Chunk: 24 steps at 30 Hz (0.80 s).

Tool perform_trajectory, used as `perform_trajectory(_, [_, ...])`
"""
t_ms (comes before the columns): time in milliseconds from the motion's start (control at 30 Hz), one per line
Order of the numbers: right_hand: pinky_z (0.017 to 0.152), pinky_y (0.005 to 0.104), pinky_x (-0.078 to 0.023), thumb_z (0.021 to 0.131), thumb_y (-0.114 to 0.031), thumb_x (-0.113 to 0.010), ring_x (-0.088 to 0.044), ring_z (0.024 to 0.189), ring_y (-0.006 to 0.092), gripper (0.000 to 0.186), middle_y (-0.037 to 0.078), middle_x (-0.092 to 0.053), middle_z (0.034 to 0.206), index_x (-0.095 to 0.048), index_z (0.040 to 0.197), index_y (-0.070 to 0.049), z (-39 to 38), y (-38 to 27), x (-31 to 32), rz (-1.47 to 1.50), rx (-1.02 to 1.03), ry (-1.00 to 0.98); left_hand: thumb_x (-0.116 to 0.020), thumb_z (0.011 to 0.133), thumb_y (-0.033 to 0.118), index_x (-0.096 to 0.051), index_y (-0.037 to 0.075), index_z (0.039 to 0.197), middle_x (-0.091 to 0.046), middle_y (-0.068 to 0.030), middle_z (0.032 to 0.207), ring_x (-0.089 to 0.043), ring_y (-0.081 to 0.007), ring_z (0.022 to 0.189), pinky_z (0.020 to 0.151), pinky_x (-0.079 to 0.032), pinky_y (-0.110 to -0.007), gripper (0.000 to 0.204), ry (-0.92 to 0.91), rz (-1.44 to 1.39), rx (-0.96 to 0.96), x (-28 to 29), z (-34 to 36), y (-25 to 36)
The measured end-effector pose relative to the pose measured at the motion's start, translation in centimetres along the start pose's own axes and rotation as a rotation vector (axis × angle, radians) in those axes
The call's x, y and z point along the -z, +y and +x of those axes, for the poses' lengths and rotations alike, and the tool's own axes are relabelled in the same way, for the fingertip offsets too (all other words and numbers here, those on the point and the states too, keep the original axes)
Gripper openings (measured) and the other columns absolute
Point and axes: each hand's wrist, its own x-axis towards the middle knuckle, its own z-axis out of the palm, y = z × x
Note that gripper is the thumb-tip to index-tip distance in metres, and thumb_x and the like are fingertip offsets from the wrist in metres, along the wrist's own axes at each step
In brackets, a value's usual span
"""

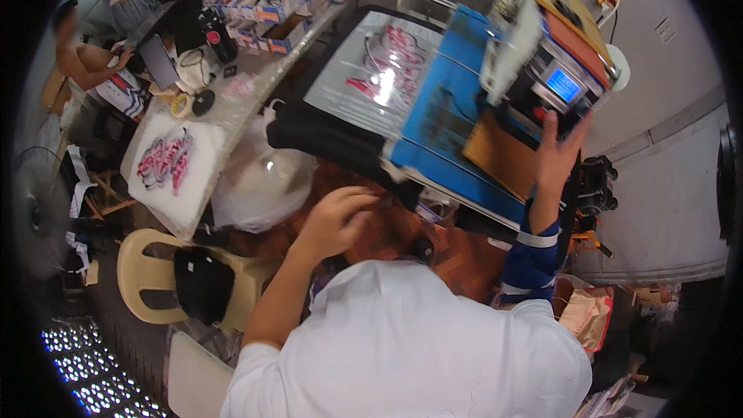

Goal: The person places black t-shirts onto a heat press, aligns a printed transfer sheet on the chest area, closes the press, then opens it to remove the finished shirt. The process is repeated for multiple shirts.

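My right hand (pixel 559 153) is raised with fingers spread at the control box of a heat press (pixel 534 39). Its fingertips are close to a red knob (pixel 539 113) below the lit blue screen (pixel 563 85); whether they touch it I cannot tell. My left hand (pixel 337 220) hovers over the floor in front of the press, fingers loosely bent and apart, with nothing in it. Across the press's blue bed (pixel 433 139), to the left, lies a black garment (pixel 325 133) under a shiny clear sheet (pixel 340 85) with a pink and white print (pixel 396 58).
A plastic-covered table (pixel 267 97) at left bears a white pad with another pink print (pixel 164 159), a laptop (pixel 159 62) and stacked boxes (pixel 286 0). Someone sits behind it (pixel 89 70). A beige chair (pixel 139 294), a plastic bag (pixel 263 186) and a fan (pixel 35 213) stand nearby.
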Motion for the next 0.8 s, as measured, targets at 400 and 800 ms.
perform_trajectory(400, [0.102, 0.0415, -0.049, 0.098, -0.046, -0.071, -0.066, 0.118, 0.0348, 0.064, 0.021, -0.068, 0.128, -0.056, 0.139, 0.000, 3.4, 11.3, 5.2, -0.252, -0.244, 0.523, -0.068, 0.098, 0.016, -0.072, -0.003, 0.120, -0.074, -0.0183, 0.116, -0.071, -0.0311, 0.106, 0.095, -0.056, -0.041, 0.029, 0.025, 0.046, 0.866, 12.4, -16.6, -22.0])
perform_trajectory(800, [0.096, 0.0412, -0.051, 0.103, -0.040, -0.067, -0.068, 0.107, 0.0314, 0.045, 0.016, -0.072, 0.118, -0.068, 0.124, -0.001, 4.9, 15.7, 8.9, -0.442, -0.196, 0.687, -0.056, 0.104, 0.056, -0.053, 0.005, 0.139, -0.053, -0.0144, 0.132, -0.052, -0.0338, 0.126, 0.111, -0.044, -0.051, 0.062, 0.658, -1.565, 1.054, 10.4, 0.5, -28.8])
